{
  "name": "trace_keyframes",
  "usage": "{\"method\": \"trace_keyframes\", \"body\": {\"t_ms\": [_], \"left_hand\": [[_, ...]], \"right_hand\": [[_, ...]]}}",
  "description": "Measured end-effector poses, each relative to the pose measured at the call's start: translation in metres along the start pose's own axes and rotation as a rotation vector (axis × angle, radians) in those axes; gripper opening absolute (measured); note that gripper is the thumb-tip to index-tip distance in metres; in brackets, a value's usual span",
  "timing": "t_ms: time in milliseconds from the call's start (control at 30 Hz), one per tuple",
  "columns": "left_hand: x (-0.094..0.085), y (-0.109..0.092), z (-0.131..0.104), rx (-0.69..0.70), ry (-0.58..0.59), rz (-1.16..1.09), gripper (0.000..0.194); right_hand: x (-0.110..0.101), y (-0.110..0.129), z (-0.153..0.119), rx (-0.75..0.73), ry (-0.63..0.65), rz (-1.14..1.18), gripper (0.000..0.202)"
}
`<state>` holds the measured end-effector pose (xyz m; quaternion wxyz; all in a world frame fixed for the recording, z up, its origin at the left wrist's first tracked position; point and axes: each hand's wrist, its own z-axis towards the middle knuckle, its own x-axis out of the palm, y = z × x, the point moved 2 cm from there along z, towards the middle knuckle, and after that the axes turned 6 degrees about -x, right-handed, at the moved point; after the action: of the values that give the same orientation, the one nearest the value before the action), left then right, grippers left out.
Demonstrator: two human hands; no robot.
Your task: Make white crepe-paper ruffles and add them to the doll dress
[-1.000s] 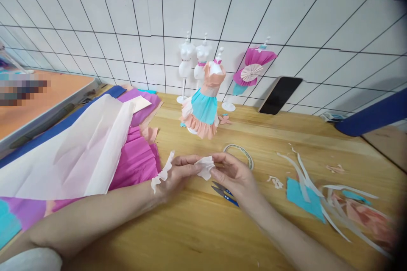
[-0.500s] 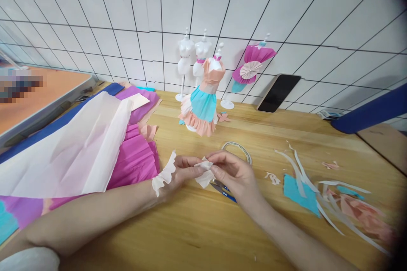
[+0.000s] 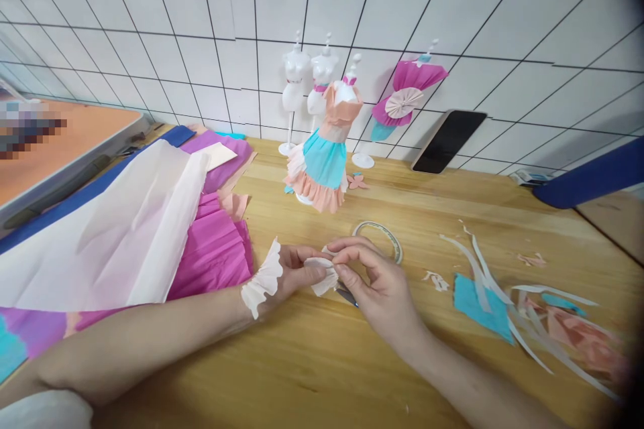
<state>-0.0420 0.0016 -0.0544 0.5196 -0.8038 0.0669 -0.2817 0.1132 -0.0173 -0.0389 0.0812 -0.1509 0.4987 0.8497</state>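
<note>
A small piece of white crepe paper (image 3: pixel 323 281) is pinched between my two hands. My left hand (image 3: pixel 296 273) is closed on its left side, thumb on top. My right hand (image 3: pixel 375 278) pinches its right edge with thumb and fingertips. A ruffled white paper strip (image 3: pixel 262 279) lies across my left wrist. Scissors (image 3: pixel 348 295) lie on the table, mostly hidden under my right hand. Behind that hand rests a roll of tape (image 3: pixel 395 241).
A mannequin in a peach and blue paper dress (image 3: pixel 325 157) stands behind my hands, with other mannequins near the tiled wall. A phone (image 3: pixel 449 141) leans there. Crepe sheets (image 3: pixel 214 241) cover the left; blue paper (image 3: pixel 483 308) and strips lie right.
The view has shifted slightly. The white piece has turned and looks more fanned out between my fingers. My right hand now hides more of the scissors.
</note>
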Motion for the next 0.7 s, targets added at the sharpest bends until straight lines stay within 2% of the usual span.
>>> {"method": "trace_keyframes", "body": {"t_ms": [133, 233, 333, 433, 567, 633, 700], "left_hand": [[0.001, -0.004, 0.000, 0.008, 0.027, 0.021, 0.038], [0.001, -0.006, 0.001, 0.044, 0.073, 0.048, 0.046], [-0.001, -0.007, 0.003, 0.120, 0.059, 0.134, 0.035], [-0.002, -0.007, 0.004, 0.182, -0.014, 0.217, 0.024], [0.000, -0.009, 0.002, 0.175, -0.084, 0.212, 0.019], [0.000, -0.010, 0.001, 0.155, -0.102, 0.191, 0.022], [0.000, -0.010, 0.001, 0.106, -0.109, 0.162, 0.024]], "right_hand": [[0.000, 0.006, -0.001, -0.066, 0.017, -0.087, 0.013], [0.000, 0.008, -0.002, -0.035, 0.014, -0.067, 0.013], [0.001, 0.005, -0.003, 0.111, -0.029, 0.059, 0.011], [0.003, -0.001, -0.004, 0.305, -0.076, 0.284, 0.009], [0.007, -0.005, -0.007, 0.455, -0.088, 0.508, 0.008], [0.007, -0.004, -0.007, 0.443, -0.056, 0.503, 0.008], [0.004, -0.002, -0.004, 0.341, -0.005, 0.376, 0.010]]}}
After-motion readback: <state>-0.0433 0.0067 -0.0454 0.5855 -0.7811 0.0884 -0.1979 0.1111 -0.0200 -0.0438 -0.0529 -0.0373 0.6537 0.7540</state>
